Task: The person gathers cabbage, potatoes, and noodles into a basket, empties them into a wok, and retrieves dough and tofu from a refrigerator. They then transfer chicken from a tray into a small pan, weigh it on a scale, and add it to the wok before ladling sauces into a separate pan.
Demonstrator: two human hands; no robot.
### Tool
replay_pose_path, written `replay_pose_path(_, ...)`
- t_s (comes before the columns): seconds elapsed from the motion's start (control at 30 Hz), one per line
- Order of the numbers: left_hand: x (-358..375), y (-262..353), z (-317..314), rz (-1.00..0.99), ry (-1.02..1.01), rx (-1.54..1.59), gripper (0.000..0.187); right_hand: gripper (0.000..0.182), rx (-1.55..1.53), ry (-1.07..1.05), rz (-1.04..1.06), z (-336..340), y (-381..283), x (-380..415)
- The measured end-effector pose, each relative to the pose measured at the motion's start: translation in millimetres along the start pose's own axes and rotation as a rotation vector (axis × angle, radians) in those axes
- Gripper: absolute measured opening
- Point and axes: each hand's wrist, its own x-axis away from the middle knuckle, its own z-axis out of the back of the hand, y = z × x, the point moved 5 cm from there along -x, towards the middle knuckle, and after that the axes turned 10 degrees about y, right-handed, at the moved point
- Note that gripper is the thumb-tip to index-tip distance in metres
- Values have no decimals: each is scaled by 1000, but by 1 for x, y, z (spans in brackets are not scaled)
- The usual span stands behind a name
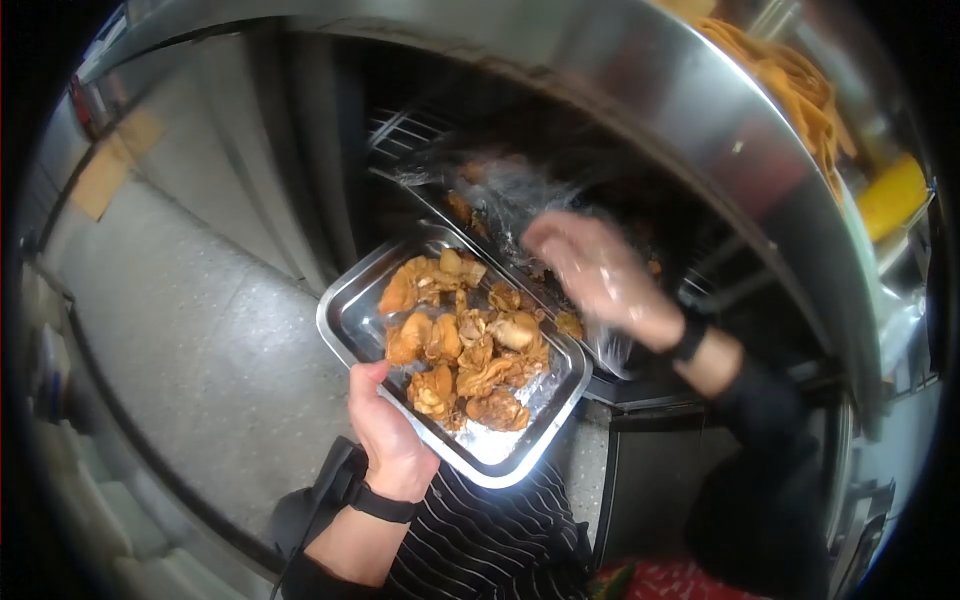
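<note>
Closest, the left hand clasps the rim of the metal tray; brown food pieces lie there, right of that hand. Farther right, the right hand works at clear plastic film (too blurred to tell its grip), which calls for a level tray.

Commercial-style kitchen, by the look of it.
Steel worktop edge, open dark cabinet with wire racks, metal tray of cooked-looking food pieces, plastic wrap, striped apron, speckled grey floor.
</note>
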Motion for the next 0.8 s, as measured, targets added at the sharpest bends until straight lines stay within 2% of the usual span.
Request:
replay_pose_path(0.07, -2, 1, -1, -14, -53, 7, 43, 36, 535, -138, -150, 0, 43, -22)
replay_pose_path(0.1, -5, 1, 1, -31, -33, 7, 42, 42, 702, -164, -34, -5, 74, -29)
replay_pose_path(0.13, -4, 1, 2, -38, -36, 10, 42, 50, 717, -240, -120, -6, 81, -35)
replay_pose_path(0.2, -5, 0, 2, -19, -34, 21, 41, 52, 588, 108, 123, -13, 107, -58)
replay_pose_path(0.23, -1, 2, -2, -18, -23, 4, 41, 52, 586, 112, 129, -15, 105, -71)
replay_pose_path(0.3, -3, 0, -1, -3, -42, 25, 41, 46, 469, 558, 332, -4, 93, -94)
replay_pose_path(0.33, -3, 0, -2, 15, -60, 46, 41, 46, 464, 559, 334, -5, 100, -114)
replay_pose_path(0.4, -1, 1, -3, 14, -47, 36, 41, 46, -221, 221, 155, -20, 123, -150)
replay_pose_path(0.43, 1, 1, -4, 16, -39, 25, 42, 51, -354, 194, 142, -25, 119, -156)
replay_pose_path(0.47, 2, 2, -6, 14, -40, 28, 42, 51, -354, 193, 145, -28, 117, -159)
replay_pose_path(0.53, 5, 4, -7, -9, -33, 8, 42, 59, 216, 183, 235, -35, 112, -163)
replay_pose_path(0.57, 3, 4, -7, -13, -34, 9, 42, 59, 214, 186, 239, -40, 118, -170)
replay_pose_path(0.63, 0, 3, -5, -7, -50, 27, 43, 65, 393, 2, 80, -60, 139, -187)
replay_pose_path(0.67, 0, 3, -3, -9, -44, 33, 43, 65, 392, -4, 86, -61, 131, -183)
replay_pose_path(0.73, -1, 3, -4, -14, -92, 35, 44, 74, 184, -221, -22, -67, 105, -164)
replay_pose_path(0.8, -1, 2, -4, -17, -96, 33, 44, 74, 259, -198, -12, -71, 89, -156)
